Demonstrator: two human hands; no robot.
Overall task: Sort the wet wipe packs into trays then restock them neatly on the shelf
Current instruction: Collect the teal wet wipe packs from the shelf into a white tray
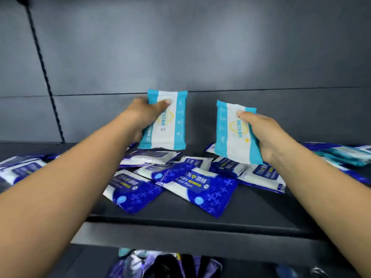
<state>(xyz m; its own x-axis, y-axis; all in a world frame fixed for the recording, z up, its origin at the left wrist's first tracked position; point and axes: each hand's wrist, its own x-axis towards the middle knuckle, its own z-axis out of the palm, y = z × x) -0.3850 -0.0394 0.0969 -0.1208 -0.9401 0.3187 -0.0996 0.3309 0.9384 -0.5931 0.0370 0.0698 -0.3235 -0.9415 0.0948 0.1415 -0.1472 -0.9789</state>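
Left hand (146, 115) gripping a teal pack (166, 125) by its left edge, thumb across the front, fingers curled behind; pack upright, just right of the hand, bottom edge raised just above the blue packs (192, 183). Right hand (263, 135) gripping a second teal pack (232, 133) by its right edge, thumb on the front near the top, fingers hidden behind; pack tilted slightly, to the left of the hand, lower corner hanging over the blue packs without clear contact. Two teal packs apart from each other, side by side, both above the shelf (200, 221) and in front of its dark back panel. Blue packs scattered loose and overlapping on the shelf, directly below both hands, some flat, some tilted on each other. More blue packs (18, 169) on the shelf to the left of the pile, blurred. Teal stack (345, 157) lying flat on the shelf to the right of the pile, behind the right forearm. Under the shelf, a blurred jumble of packaging (160, 263); contents unclear.
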